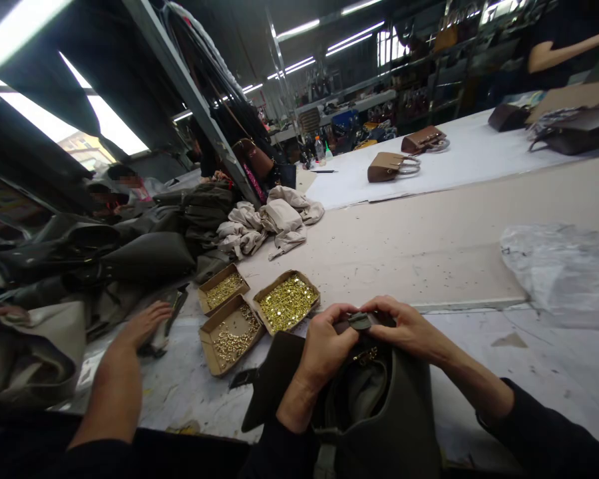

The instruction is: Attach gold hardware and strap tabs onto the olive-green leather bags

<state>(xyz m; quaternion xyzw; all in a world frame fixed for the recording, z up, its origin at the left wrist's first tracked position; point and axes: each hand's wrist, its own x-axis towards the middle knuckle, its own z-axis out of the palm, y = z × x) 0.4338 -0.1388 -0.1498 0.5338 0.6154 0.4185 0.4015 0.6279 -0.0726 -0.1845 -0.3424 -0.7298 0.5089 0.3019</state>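
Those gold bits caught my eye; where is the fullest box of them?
Head view: the fullest box sits on the table, two other boxes at its left, the left hand gripping a dark bag at its right.

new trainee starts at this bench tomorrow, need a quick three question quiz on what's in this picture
1. True or false: the left hand and the right hand both hold the top of the dark olive leather handbag.
2. How many open brown cardboard trays of small gold metal fittings lie on the worn white table?
3. What lies to the right of the hands?
A. a crumpled clear plastic bag
B. a red toolbox
C. a sewing machine

Key: 1 true; 2 three; 3 A.
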